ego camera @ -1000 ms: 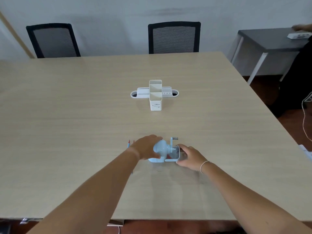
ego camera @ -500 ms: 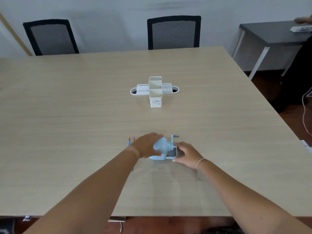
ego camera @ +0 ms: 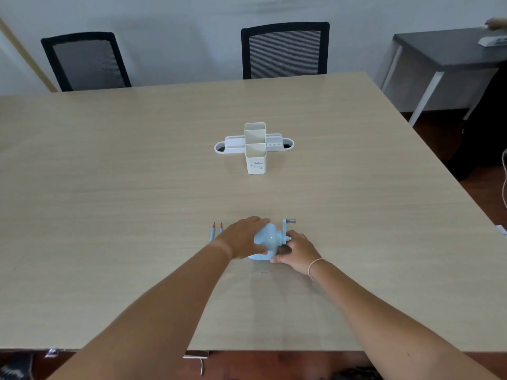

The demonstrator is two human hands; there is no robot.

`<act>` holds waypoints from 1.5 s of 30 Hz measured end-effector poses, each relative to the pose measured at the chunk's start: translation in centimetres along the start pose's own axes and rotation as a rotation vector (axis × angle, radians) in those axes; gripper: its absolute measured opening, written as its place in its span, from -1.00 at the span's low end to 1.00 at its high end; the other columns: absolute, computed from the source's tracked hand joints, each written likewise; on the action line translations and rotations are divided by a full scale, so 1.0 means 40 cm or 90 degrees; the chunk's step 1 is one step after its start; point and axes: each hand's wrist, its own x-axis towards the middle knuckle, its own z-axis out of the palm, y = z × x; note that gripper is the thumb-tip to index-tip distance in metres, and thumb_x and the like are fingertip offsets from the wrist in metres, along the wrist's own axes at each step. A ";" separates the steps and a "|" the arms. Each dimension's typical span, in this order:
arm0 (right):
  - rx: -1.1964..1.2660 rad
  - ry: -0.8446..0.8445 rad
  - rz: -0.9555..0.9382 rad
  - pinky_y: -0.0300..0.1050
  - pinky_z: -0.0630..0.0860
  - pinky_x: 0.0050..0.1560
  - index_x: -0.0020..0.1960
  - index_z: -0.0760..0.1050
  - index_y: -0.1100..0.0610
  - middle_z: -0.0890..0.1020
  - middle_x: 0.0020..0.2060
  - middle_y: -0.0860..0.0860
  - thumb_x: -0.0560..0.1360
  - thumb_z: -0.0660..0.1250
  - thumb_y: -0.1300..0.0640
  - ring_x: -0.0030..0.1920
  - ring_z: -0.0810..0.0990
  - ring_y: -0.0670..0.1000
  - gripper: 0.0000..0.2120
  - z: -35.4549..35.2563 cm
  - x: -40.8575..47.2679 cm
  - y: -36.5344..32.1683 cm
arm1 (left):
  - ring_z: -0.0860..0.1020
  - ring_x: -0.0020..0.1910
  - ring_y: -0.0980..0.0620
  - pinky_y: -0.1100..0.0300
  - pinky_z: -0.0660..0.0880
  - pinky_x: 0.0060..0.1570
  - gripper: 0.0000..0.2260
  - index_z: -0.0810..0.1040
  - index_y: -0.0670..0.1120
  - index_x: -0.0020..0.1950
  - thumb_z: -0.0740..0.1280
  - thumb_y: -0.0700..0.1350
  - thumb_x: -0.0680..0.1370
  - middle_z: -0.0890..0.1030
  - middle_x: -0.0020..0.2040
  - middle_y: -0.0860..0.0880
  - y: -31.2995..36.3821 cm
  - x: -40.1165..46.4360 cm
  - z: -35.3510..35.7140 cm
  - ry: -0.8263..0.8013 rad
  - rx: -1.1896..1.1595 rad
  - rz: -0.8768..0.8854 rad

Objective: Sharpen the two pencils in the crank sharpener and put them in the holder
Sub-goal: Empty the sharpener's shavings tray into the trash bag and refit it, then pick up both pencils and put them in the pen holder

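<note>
1. Both hands gripped the sharpener (ego camera: 267, 242): left hand (ego camera: 241, 238) curled over its rounded body, right hand (ego camera: 296, 249) clasping its drawer end below the crank (ego camera: 288, 224).
2. Sharpener stood on the surface (ego camera: 109, 187), near the front edge.
3. Two pencils (ego camera: 216, 231) lay just left of the left hand, tips pointing away.
4. Holder (ego camera: 255, 149) stood farther back, well apart.

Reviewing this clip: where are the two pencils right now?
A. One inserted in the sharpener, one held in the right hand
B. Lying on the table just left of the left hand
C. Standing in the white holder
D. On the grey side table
B: the two pencils lie side by side on the table, tips pointing away, just beyond the left hand, which rests on the sharpener; the holder shows no pencils.
</note>
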 end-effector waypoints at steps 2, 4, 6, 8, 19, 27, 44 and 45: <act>-0.022 0.002 -0.001 -0.05 0.38 0.21 0.18 0.46 0.05 0.45 0.10 0.00 0.28 0.46 -0.13 0.17 0.37 0.04 -0.46 -0.003 -0.004 -0.004 | 0.30 0.41 -0.03 0.12 0.27 0.33 -0.34 0.13 -0.01 0.52 0.37 -0.02 0.49 0.29 0.46 0.01 -0.001 0.001 0.000 -0.002 0.003 0.001; -0.046 0.001 -0.002 -0.02 0.37 0.25 0.19 0.45 0.07 0.44 0.12 0.01 0.30 0.45 -0.14 0.18 0.37 0.05 -0.47 -0.007 -0.009 -0.009 | 0.30 0.41 -0.03 0.11 0.26 0.34 -0.33 0.13 -0.01 0.52 0.37 -0.01 0.49 0.29 0.47 0.01 -0.002 0.001 0.000 -0.004 0.004 0.001; -0.057 0.004 -0.001 -0.02 0.36 0.25 0.19 0.44 0.07 0.43 0.12 0.02 0.32 0.43 -0.14 0.18 0.37 0.06 -0.48 -0.010 -0.014 -0.012 | 0.29 0.41 -0.03 0.11 0.26 0.34 -0.33 0.12 -0.01 0.52 0.37 -0.01 0.49 0.29 0.47 0.01 -0.005 0.000 0.003 -0.002 0.001 0.001; -0.084 0.003 -0.007 -0.03 0.36 0.25 0.19 0.44 0.08 0.43 0.12 0.02 0.34 0.41 -0.15 0.18 0.37 0.07 -0.49 -0.010 -0.020 -0.016 | 0.30 0.41 -0.03 0.11 0.27 0.34 -0.32 0.12 0.00 0.52 0.38 -0.01 0.49 0.29 0.46 0.00 -0.007 -0.001 0.005 -0.001 -0.001 0.000; -0.091 0.005 -0.009 -0.02 0.39 0.23 0.26 0.39 0.08 0.39 0.02 0.00 0.38 0.39 -0.10 0.20 0.36 0.07 -0.48 -0.039 -0.051 -0.007 | 0.31 0.41 -0.01 0.14 0.27 0.33 -0.34 0.13 0.00 0.52 0.37 0.00 0.49 0.31 0.45 0.02 -0.011 -0.001 0.002 0.009 0.013 0.011; -0.059 0.035 0.014 -0.02 0.33 0.33 0.40 0.24 -0.04 0.41 0.21 0.02 0.42 0.36 -0.07 0.31 0.30 0.03 -0.39 -0.094 -0.078 0.013 | 0.31 0.41 0.00 0.11 0.31 0.34 -0.28 0.08 0.01 0.53 0.38 0.03 0.48 0.30 0.45 0.02 -0.012 -0.006 -0.005 0.016 0.024 0.016; 0.053 0.257 -0.112 -0.13 0.41 0.05 0.23 0.49 0.12 0.51 -0.05 0.04 0.48 0.31 0.16 -0.12 0.44 0.01 -0.68 -0.228 -0.024 -0.209 | 0.31 0.42 0.00 0.18 0.22 0.40 -0.39 0.24 -0.01 0.48 0.39 0.03 0.48 0.34 0.43 -0.04 -0.171 -0.097 -0.093 0.119 -0.043 -0.099; 0.061 0.250 -0.121 -0.12 0.43 0.03 0.22 0.49 0.11 0.53 -0.03 0.07 0.48 0.30 0.16 -0.12 0.45 0.01 -0.69 -0.215 -0.021 -0.233 | 0.31 0.42 0.00 0.19 0.21 0.39 -0.41 0.26 -0.02 0.47 0.38 0.02 0.49 0.35 0.42 -0.05 -0.185 -0.104 -0.092 0.124 -0.042 -0.108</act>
